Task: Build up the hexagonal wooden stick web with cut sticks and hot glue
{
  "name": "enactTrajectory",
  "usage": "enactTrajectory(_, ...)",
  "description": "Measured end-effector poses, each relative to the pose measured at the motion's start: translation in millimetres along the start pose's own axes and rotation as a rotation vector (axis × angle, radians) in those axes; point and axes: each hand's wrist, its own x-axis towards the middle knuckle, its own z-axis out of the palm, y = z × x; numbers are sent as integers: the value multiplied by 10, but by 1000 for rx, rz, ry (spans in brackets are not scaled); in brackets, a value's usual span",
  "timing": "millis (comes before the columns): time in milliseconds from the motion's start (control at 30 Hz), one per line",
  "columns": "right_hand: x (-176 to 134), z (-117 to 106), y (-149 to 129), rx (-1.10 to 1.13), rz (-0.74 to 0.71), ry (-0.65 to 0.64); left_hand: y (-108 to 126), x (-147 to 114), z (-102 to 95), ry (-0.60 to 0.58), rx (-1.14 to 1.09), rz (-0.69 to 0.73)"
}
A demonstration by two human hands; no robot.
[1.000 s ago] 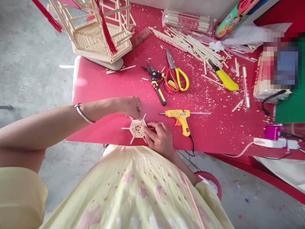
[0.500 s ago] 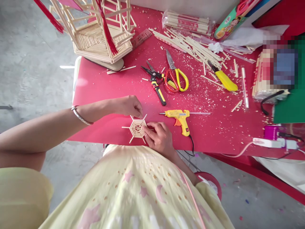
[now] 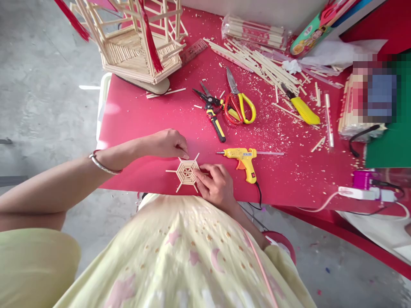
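A flat hexagonal lattice of pale wooden sticks [image 3: 187, 172] lies on the red counter [image 3: 144, 117]. The half-curled right hand [image 3: 218, 184] rests fingertips on its right side; the tightly curled left hand [image 3: 171, 143] is at its far side. Whether either grips anything, I cannot tell.

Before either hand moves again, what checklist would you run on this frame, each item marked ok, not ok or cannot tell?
1. Stick piece supported: ok, it lies on the red table.
2. Right hand touching the piece: ok, at its right side.
3. Left hand holding something: cannot tell; its fingertips are too small to read, close to an upper spoke.
4. Glue gun aimed away from the hands: not ok, its nozzle points toward the left hand.
5. Glue gun hot: cannot tell.
6. Scissors clear of both hands: ok, lying farther back.
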Motion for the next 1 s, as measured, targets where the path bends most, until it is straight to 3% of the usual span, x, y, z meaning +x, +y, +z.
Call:
enactTrajectory(100, 4, 0, -8, -4, 4, 1, 119, 91, -35, -116, 55, -103)
enactTrajectory(200, 14, -10, -16, -5, 15, -11, 214, 145, -40, -158, 55, -141)
enactTrajectory(433, 31, -16, -6, 23, -19, 19, 307, 147, -8, -121, 36, -254)
enactTrajectory(667, -36, 45, 66, 53, -54, 15, 308, 134, 72, -99, 83, -271)
enactTrajectory(1000, -52, 53, 62, 38, -56, 6, 414, 31, 172, 11, 123, -379)
